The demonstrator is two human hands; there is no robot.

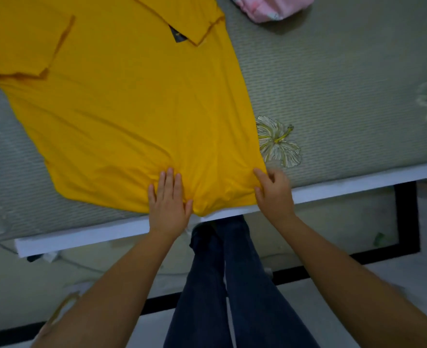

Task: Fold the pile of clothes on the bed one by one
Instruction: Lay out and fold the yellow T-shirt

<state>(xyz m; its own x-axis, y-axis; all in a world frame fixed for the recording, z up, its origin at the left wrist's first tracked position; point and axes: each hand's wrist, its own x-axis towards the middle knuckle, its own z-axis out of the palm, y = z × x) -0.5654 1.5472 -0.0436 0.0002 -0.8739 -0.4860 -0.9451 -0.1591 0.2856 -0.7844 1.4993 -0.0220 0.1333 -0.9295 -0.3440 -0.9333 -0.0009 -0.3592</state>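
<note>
Left hand [168, 197] flat, fingers straight, pressing yellow shirt [122, 109] still; right hand [274, 190] pinching its bottom corner, ready to fold.

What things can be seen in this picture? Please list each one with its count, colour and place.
shirt: one, yellow, spread flat on the bed, hem at the near edge, sleeves folded in
dark label: one, at the shirt's collar
pink cloth: one, at the far edge of the bed, partly out of view
bed: one, grey-green cover with pale flower prints, white near edge
floor: pale, with a black stripe, below the bed
legs: two, in dark blue trousers, by the bed
left hand: flat on the shirt's hem
right hand: pinches the hem's right corner
</note>
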